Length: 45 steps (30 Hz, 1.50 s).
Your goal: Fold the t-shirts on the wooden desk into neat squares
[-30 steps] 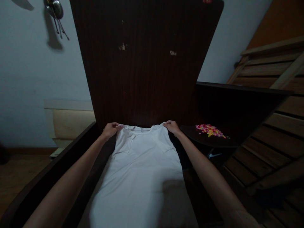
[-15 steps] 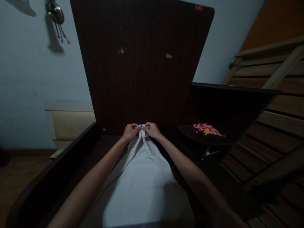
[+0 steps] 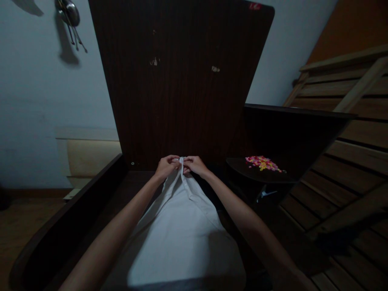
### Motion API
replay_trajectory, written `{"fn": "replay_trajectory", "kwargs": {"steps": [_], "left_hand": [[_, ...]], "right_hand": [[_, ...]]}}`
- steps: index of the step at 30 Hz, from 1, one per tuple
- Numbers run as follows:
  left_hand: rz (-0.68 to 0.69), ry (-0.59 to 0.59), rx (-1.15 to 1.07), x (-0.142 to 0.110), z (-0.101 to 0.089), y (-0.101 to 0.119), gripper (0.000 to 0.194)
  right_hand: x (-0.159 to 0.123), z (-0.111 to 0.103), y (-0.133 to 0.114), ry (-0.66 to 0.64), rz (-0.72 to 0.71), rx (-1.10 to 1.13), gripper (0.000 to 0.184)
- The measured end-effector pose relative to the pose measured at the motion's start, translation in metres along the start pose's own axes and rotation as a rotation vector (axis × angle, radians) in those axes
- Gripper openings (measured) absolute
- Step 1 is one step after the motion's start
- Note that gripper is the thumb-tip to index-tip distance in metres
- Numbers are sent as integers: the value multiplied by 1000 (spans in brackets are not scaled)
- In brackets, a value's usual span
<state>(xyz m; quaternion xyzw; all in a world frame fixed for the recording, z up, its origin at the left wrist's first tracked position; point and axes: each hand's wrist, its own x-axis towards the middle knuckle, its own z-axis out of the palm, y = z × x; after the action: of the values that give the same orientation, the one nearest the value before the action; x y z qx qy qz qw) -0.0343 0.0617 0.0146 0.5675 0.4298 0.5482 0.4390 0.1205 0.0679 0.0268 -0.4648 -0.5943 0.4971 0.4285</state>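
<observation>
White T-shirt (image 3: 184, 230) is pinched by left hand (image 3: 166, 166) and right hand (image 3: 196, 165), with room toward the side board (image 3: 65, 224). Fingers (image 3: 174, 161) partly hide its top.

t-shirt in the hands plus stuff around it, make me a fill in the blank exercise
The left hand and right hand pinch the ____ T-shirt.
Small colorful pieces lie on a dark shelf, toward the picture's ____ side.
The slatted frame is made of ____.

Missing words: white; right; wood
</observation>
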Motion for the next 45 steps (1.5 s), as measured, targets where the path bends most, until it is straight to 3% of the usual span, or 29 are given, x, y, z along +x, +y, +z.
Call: {"fn": "replay_trajectory", "kwargs": {"steps": [3,8,13,16,20,23,27,29,31,34,37,42,45], "left_hand": [[41,-7,0,0,0,-4,31],[41,83,17,0,1,-10,30],[53,75,55,-3,5,-11,31],[124,143,150,-19,8,-6,27],[230,318,447,-66,12,-3,9],[83,174,544,-105,18,-12,32],[-260,-29,280,-133,40,-37,40],[-390,-14,52,-137,57,-48,42],[-440,77,-159,-137,73,-57,50],[-424,236,-356,-135,90,-65,60],[-365,314,-386,-137,95,-68,62],[-152,422,-51,-150,80,-68,49],[-61,440,212,-156,64,-65,61]], "right_hand": [[-1,-1,0,-2,3,3,6],[-3,0,1,1,-22,16,12],[-2,3,2,103,-113,-119,18],[0,3,-1,153,-110,-221,17],[3,2,-4,180,-114,-265,16],[4,2,-3,184,-114,-270,15],[8,2,0,197,-118,-286,14],[9,3,1,200,-121,-289,13],[10,3,1,202,-116,-291,12],[11,3,1,200,-108,-283,12],[13,1,2,200,-96,-279,13],[14,-3,3,206,-80,-238,13],[13,-5,2,202,-79,-214,15]]}}
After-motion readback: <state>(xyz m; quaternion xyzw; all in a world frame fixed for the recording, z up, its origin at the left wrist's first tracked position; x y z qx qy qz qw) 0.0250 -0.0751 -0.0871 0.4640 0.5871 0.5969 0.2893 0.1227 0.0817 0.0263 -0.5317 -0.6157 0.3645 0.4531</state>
